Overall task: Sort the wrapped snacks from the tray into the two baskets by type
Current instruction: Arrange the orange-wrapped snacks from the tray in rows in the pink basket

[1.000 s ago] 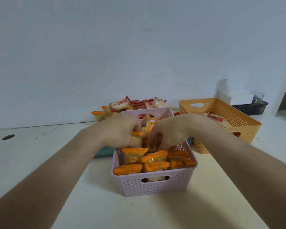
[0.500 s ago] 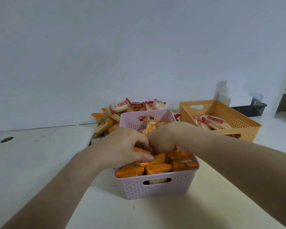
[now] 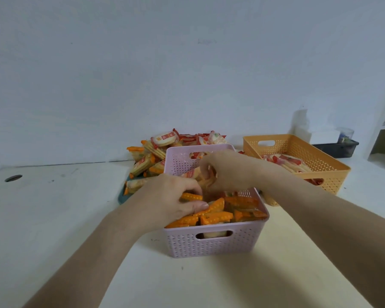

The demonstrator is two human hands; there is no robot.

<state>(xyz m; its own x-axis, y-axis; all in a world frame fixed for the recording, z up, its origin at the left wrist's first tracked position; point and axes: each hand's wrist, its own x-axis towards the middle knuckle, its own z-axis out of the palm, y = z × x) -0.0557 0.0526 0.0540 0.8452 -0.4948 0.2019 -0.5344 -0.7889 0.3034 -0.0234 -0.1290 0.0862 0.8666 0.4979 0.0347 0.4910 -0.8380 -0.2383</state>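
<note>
A pink basket (image 3: 211, 242) stands in front of me, filled with several orange-edged snack packs (image 3: 216, 217). My left hand (image 3: 167, 200) reaches over its left rim, thumb and fingers pinching an orange-edged pack (image 3: 190, 196) among the others. My right hand (image 3: 227, 170) hovers over the basket's far half, fingers curled round another wrapped snack (image 3: 206, 182). An orange basket (image 3: 298, 152) at the right holds several red-edged packs (image 3: 287, 160). Behind the pink basket, a teal tray (image 3: 121, 197) carries a mixed heap of snacks (image 3: 162, 143).
A white wall stands close behind the tray. A dark tray with a white box (image 3: 333, 147) sits at the back right, beside a shelf edge. A round hole (image 3: 13, 178) marks the table at the far left.
My left hand has dropped lower into the pink basket's left side, pinching a pack. My right hand has lifted slightly toward the basket's far half with a snack.
</note>
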